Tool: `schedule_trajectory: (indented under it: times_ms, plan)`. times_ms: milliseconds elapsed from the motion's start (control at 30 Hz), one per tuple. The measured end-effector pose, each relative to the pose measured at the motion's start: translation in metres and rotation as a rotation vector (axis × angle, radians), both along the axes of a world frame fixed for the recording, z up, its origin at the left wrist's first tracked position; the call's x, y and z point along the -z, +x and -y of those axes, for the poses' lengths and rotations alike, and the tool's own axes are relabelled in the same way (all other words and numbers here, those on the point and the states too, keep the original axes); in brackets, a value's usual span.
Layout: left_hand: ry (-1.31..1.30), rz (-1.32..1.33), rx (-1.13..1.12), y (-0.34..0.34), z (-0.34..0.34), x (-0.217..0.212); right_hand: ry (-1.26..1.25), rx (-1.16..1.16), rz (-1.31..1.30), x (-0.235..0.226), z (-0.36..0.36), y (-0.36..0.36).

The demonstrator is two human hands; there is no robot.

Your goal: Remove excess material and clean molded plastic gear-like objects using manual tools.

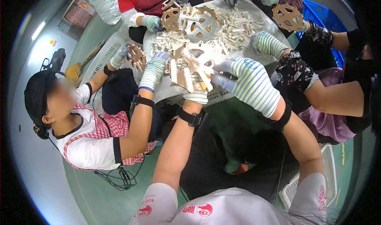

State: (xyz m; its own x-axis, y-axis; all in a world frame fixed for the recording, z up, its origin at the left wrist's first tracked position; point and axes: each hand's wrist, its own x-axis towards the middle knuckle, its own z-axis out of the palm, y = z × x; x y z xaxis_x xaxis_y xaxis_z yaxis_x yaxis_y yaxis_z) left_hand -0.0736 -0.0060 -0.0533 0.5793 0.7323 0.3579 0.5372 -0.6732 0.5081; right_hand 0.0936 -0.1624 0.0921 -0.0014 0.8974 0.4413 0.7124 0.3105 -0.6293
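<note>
Bronze star-shaped rack point(186, 68) w/ white sticks: left hand point(197, 90) grips underneath, right hand point(248, 84) pinches a stick.

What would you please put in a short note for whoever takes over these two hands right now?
Left hand: gloved, holding the copper wheel from below, over the table edge.
Right hand: gloved, fingertips at a white strip on the wheel's right side; whether the grip is closed on it cannot be told.
Things: several white strips sit in the wheel's slots; a loose pile of strips lies on the table beyond, with more wheels on it.
Done: the wheel is partly loaded.
Left: some slots look unfilled.
Nearby: co-workers' gloved hands hold wheels of their own around the table.
</note>
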Motion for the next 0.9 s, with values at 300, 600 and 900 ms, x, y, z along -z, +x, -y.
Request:
schedule_trajectory:
  times_ms: [300,600,900]
  plan:
    - [0.205,0.172,-0.115,0.009,0.022,-0.013,0.082,0.129,-0.001,0.01,-0.003,-0.01]
    - [0.19,0.113,-0.084,0.004,0.02,-0.024,0.028,0.119,-0.263,-0.001,0.006,-0.015]
    - [0.509,0.044,-0.083,-0.021,-0.004,0.014,-0.124,0.007,-0.431,0.019,-0.017,0.015]
